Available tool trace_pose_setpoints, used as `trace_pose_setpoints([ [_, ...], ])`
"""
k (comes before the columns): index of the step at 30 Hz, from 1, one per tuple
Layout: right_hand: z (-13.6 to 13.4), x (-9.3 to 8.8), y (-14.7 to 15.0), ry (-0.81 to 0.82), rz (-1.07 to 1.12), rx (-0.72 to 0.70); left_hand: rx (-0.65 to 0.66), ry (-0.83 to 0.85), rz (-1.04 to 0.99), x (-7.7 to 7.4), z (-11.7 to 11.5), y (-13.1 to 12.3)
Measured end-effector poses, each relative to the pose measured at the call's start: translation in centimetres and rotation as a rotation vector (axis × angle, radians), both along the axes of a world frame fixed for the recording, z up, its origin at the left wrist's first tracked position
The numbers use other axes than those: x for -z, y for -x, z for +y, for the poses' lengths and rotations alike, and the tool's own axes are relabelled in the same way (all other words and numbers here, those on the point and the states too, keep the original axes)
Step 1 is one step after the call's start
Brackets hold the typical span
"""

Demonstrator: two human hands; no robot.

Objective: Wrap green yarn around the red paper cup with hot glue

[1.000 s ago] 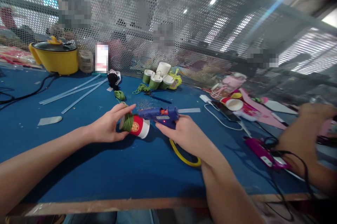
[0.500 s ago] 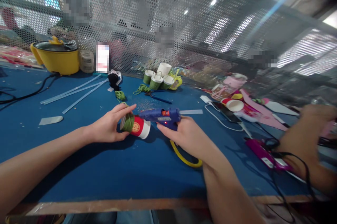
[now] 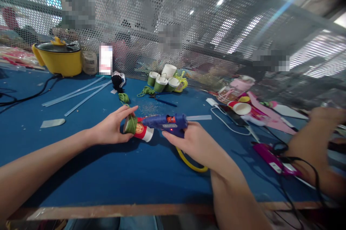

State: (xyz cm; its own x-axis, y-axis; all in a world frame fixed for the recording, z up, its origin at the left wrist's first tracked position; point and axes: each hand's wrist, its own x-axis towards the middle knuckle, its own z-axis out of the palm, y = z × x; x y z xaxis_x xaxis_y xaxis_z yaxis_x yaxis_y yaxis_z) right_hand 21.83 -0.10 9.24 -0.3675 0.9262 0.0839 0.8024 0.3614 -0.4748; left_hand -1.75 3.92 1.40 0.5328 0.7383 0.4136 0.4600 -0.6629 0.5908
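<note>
My left hand (image 3: 115, 126) is closed around the rim end of a red and white paper cup (image 3: 147, 134), which lies tilted on its side just above the table. Green yarn (image 3: 131, 125) wraps the cup near my fingers, and a strand leads back to a small green yarn bundle (image 3: 123, 97). In my right hand (image 3: 193, 140) is a blue hot glue gun (image 3: 164, 122), its small red light lit. A clear glue stick (image 3: 200, 117) pokes out of its back. The gun's nozzle points left, at the cup's upper side by the yarn; whether it touches cannot be made out.
Yarn-wrapped cups (image 3: 160, 84) and blue-handled pliers (image 3: 165, 101) lie beyond my hands. Loose glue sticks (image 3: 72, 95) and a yellow pot (image 3: 61, 61) are at left. A yellow ring-shaped handle (image 3: 191, 163) sits beneath my right hand. At right are a purple power strip (image 3: 273, 158) and another person's arm (image 3: 310, 147).
The glue gun and my right hand have shifted slightly right and down, with the gun now more level. My left hand still holds the cup in nearly the same place.
</note>
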Motion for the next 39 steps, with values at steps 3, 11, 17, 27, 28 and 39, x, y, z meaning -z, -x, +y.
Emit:
trace_pose_setpoints([
  [3, -0.1, -0.06, -0.02, 0.006, -0.012, -0.004, -0.004, 0.024, -0.004, -0.04, 0.02, 0.03],
  [11, -0.13, 0.01, 0.01, -0.011, -0.065, -0.006, -0.04, 0.057, 0.0, 0.02, 0.13, 0.06],
  [17, -0.16, 0.16, 0.04, 0.012, -0.111, -0.004, -0.054, 0.082, 0.017, -0.07, 0.16, 0.06],
  [27, -0.22, 0.26, 0.01, -0.015, -0.149, -0.032, -0.081, 0.113, 0.024, 0.05, 0.26, 0.1],
  [28, -0.22, 0.27, 0.02, -0.015, -0.154, -0.032, -0.082, 0.115, 0.024, 0.06, 0.26, 0.1],
  [39, -0.09, -0.1, 0.22, 0.013, -0.003, 0.005, -0.026, 0.036, -0.013, 0.05, 0.07, -0.04],
])
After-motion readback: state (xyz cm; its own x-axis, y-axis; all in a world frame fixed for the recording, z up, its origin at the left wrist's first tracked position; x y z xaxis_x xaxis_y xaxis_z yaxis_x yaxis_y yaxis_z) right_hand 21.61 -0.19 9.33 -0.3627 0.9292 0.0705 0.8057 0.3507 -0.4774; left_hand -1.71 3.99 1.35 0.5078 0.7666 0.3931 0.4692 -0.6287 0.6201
